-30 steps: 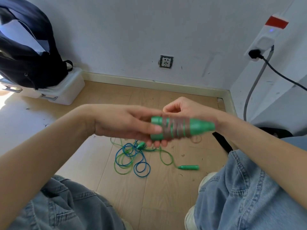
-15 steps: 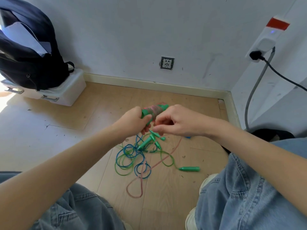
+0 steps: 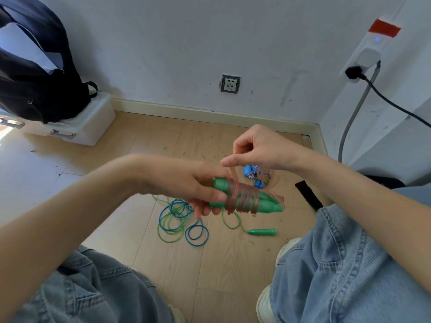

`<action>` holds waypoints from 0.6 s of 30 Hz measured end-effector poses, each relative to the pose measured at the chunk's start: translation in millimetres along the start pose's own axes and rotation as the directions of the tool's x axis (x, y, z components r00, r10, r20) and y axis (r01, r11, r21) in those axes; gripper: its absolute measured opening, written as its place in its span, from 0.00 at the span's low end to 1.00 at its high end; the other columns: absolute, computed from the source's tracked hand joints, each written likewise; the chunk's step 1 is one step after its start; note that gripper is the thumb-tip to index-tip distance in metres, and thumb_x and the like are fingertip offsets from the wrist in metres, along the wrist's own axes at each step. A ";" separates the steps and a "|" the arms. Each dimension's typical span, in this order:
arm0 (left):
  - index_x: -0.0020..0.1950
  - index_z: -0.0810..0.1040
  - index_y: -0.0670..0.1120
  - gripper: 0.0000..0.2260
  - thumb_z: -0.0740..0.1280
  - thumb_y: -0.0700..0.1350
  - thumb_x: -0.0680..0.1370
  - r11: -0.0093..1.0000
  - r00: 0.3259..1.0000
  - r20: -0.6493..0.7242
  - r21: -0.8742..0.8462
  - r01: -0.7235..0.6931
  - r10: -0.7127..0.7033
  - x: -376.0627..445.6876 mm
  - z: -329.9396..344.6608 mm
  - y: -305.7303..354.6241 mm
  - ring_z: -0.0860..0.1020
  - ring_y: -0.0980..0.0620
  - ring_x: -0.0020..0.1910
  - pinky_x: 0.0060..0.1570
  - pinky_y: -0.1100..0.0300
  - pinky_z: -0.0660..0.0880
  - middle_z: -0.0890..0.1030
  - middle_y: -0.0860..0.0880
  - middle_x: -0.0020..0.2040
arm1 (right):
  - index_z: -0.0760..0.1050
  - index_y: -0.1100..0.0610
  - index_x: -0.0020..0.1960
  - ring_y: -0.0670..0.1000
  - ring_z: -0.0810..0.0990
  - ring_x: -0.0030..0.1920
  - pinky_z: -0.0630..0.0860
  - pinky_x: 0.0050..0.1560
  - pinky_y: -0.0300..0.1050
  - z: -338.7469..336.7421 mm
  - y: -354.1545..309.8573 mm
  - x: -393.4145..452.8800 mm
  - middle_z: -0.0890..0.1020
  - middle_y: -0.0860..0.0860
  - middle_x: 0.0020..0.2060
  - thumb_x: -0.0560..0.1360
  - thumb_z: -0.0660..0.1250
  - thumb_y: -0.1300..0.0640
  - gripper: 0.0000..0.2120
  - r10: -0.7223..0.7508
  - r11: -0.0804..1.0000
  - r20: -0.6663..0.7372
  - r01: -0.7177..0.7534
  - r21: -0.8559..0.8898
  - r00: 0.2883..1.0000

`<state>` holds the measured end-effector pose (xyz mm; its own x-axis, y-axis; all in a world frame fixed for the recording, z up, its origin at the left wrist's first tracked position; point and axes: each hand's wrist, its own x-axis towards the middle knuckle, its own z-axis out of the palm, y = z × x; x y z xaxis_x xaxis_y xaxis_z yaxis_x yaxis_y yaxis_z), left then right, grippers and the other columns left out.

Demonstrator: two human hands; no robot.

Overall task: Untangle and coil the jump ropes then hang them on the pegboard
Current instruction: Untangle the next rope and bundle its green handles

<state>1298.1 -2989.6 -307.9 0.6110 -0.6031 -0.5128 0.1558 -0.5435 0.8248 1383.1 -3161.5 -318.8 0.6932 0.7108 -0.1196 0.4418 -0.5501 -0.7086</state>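
Observation:
My left hand (image 3: 196,183) grips a pair of green jump-rope handles (image 3: 263,203) held side by side, with a pinkish rope (image 3: 242,197) wound round them in several turns. My right hand (image 3: 256,148) hovers just above and pinches the free end of that pink rope, which runs down to the wraps. On the floor below lies a tangle of green and blue rope (image 3: 179,220) with one loose green handle (image 3: 262,231). A blue-handled rope bundle (image 3: 254,176) lies on the floor under my right wrist, partly hidden.
A black backpack (image 3: 35,73) sits on a white plastic box (image 3: 93,122) at the left wall. A wall socket (image 3: 230,83) is ahead, a power strip with a black cable (image 3: 363,64) on the right wall. My jeans-clad knees (image 3: 349,264) frame the wooden floor.
The pink rope that trailed on the floor has been wound up onto the handles. My right hand rose above the bundle, and my left hand brought the handles nearer to me.

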 end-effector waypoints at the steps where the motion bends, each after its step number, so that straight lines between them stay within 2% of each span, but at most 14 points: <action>1: 0.56 0.73 0.45 0.07 0.61 0.41 0.79 0.998 0.999 0.031 -0.055 -0.037 0.038 -4.8 -3.8 0.5 0.76 0.57 0.37 0.38 0.67 0.74 0.78 0.51 0.41 | 0.70 0.52 0.22 0.43 0.62 0.22 0.59 0.25 0.33 0.3 0.4 0.0 0.65 0.43 0.17 0.67 0.73 0.47 0.20 -0.001 0.999 -0.015 0.001 0.035 1.000; 3: 0.59 0.73 0.45 0.11 0.61 0.43 0.77 0.974 0.989 0.049 -0.190 -0.125 0.136 -11.7 -10.5 -1.2 0.76 0.57 0.38 0.38 0.67 0.74 0.79 0.52 0.41 | 0.73 0.52 0.23 0.44 0.62 0.23 0.59 0.25 0.35 1.8 -2.1 -1.5 0.66 0.46 0.18 0.69 0.70 0.45 0.19 -0.005 0.995 -0.017 0.007 0.101 1.000; 4: 0.60 0.73 0.45 0.12 0.62 0.43 0.76 0.944 0.982 0.016 -0.278 -0.176 0.188 -13.3 -13.6 -2.4 0.76 0.56 0.38 0.37 0.68 0.74 0.79 0.51 0.42 | 0.77 0.53 0.27 0.45 0.64 0.22 0.61 0.24 0.35 2.8 -3.5 -2.3 0.69 0.51 0.19 0.70 0.69 0.47 0.16 0.005 0.992 -0.016 -0.003 0.126 1.000; 5: 0.60 0.73 0.44 0.13 0.62 0.43 0.76 0.902 0.973 -0.053 -0.366 -0.229 0.226 -14.0 -16.8 -3.1 0.76 0.56 0.37 0.36 0.68 0.74 0.79 0.50 0.42 | 0.79 0.59 0.33 0.44 0.66 0.21 0.62 0.23 0.34 3.4 -3.9 -2.8 0.71 0.55 0.22 0.73 0.67 0.50 0.15 0.035 0.990 -0.027 -0.031 0.136 0.999; 6: 0.59 0.74 0.43 0.13 0.62 0.44 0.75 0.853 0.959 -0.152 -0.439 -0.281 0.238 -13.7 -19.9 -3.8 0.76 0.56 0.36 0.35 0.69 0.74 0.79 0.48 0.41 | 0.78 0.62 0.36 0.44 0.67 0.20 0.63 0.22 0.33 3.7 -4.4 -3.3 0.72 0.54 0.24 0.76 0.64 0.53 0.15 0.072 0.988 -0.050 -0.064 0.138 0.996; 9: 0.56 0.75 0.41 0.13 0.63 0.44 0.74 0.751 0.892 -0.435 -0.547 -0.370 0.123 -7.0 -28.3 -7.7 0.76 0.56 0.33 0.34 0.69 0.75 0.79 0.47 0.38 | 0.70 0.57 0.29 0.42 0.62 0.20 0.60 0.23 0.30 4.7 -4.7 -0.7 0.69 0.51 0.24 0.79 0.57 0.47 0.23 0.048 0.989 -0.109 -0.032 0.145 0.993; 12: 0.55 0.74 0.38 0.09 0.61 0.40 0.78 0.695 0.813 -0.580 -0.604 -0.389 -0.048 5.2 -29.3 -13.0 0.78 0.56 0.30 0.34 0.69 0.77 0.79 0.44 0.39 | 0.70 0.54 0.29 0.43 0.64 0.23 0.61 0.27 0.33 7.0 -5.2 -0.7 0.69 0.47 0.24 0.78 0.60 0.49 0.20 -0.022 0.999 -0.101 0.018 -0.040 0.995; 13: 0.55 0.74 0.38 0.08 0.60 0.39 0.79 0.711 0.770 -0.628 -0.592 -0.381 -0.110 8.6 -29.6 -16.4 0.78 0.56 0.29 0.33 0.68 0.77 0.78 0.44 0.39 | 0.69 0.52 0.30 0.43 0.65 0.24 0.61 0.28 0.34 8.6 -5.2 -1.9 0.67 0.45 0.23 0.77 0.62 0.51 0.17 -0.054 0.993 -0.084 0.045 -0.107 0.995; 14: 0.56 0.73 0.37 0.08 0.60 0.38 0.79 0.774 0.718 -0.677 -0.538 -0.333 -0.161 11.0 -30.3 -20.9 0.78 0.56 0.28 0.32 0.68 0.77 0.78 0.44 0.39 | 0.70 0.52 0.31 0.42 0.66 0.24 0.62 0.29 0.34 9.2 -5.8 -3.6 0.67 0.44 0.23 0.76 0.64 0.52 0.15 -0.088 0.986 -0.071 0.077 -0.146 0.994; 16: 0.58 0.71 0.37 0.09 0.60 0.38 0.79 0.931 0.632 -0.750 -0.343 -0.120 -0.195 13.7 -29.5 -30.0 0.78 0.54 0.30 0.31 0.67 0.78 0.77 0.44 0.38 | 0.73 0.56 0.34 0.42 0.67 0.25 0.62 0.29 0.34 7.6 -8.0 -6.0 0.68 0.44 0.23 0.76 0.65 0.53 0.13 -0.142 0.981 -0.078 0.130 -0.143 0.987; 18: 0.56 0.71 0.39 0.07 0.61 0.39 0.79 0.980 0.639 -0.749 -0.195 0.042 -0.176 16.9 -23.1 -34.2 0.77 0.54 0.30 0.30 0.68 0.78 0.78 0.45 0.38 | 0.75 0.60 0.36 0.42 0.66 0.25 0.61 0.28 0.33 2.9 -11.4 -5.7 0.69 0.46 0.24 0.76 0.64 0.54 0.14 -0.179 0.980 -0.111 0.167 -0.112 0.978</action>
<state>1321.0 -2967.7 -339.2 0.9442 0.1475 -0.2945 0.3293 -0.4441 0.8332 1372.5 -3158.1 -312.1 0.6617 0.7447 0.0873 0.6124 -0.4696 -0.6360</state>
